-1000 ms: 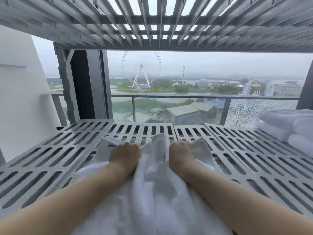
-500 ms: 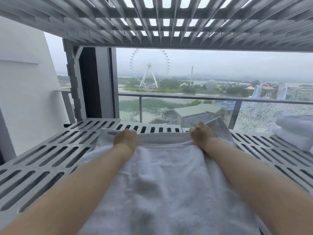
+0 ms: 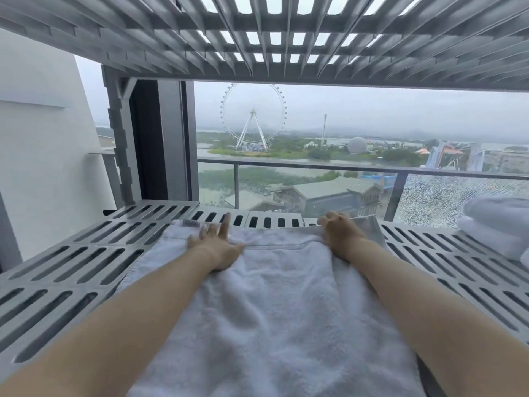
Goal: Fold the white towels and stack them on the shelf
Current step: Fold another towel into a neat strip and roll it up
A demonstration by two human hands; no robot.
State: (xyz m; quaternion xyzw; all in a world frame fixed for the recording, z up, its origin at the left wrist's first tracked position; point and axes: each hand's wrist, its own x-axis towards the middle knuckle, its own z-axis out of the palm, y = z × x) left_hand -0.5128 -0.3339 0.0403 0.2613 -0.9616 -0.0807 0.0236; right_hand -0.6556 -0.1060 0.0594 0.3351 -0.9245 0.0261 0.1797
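- Head view, centre: a white towel (image 3: 272,310) lies spread flat on a grey slotted shelf (image 3: 71,267). It runs from the near edge of the picture almost to the far edge of the shelf.
- A stitched band crosses the towel near its far end, and a small label (image 3: 191,223) sits at its far left corner.
- The left hand (image 3: 217,247) rests palm down on the far left part of the towel. Its fingers are straight and spread, holding nothing, and the forefinger reaches to the towel's far edge.
- The right hand (image 3: 340,233) is at the far right part of the towel, its fingers curled over the far edge and gripping it.
- Just right of that hand, the towel's far right corner lies on the shelf.
- Both bare forearms stretch from the near corners of the picture out over the towel.
- At the far right a pile of folded towels (image 3: 498,224), also white, sits on the same shelf. It is well apart from the spread towel and is cut off by the picture's edge.
- An upper shelf (image 3: 286,38) of the same slotted grey kind hangs overhead.
- Beyond the shelf stands a glass railing (image 3: 315,165); its right pane (image 3: 446,200) is covered in fine cracks.
- A white wall (image 3: 43,144) closes the left side.
- Far off outside stands a big wheel (image 3: 253,116), with low roofs and greenery under a grey sky.
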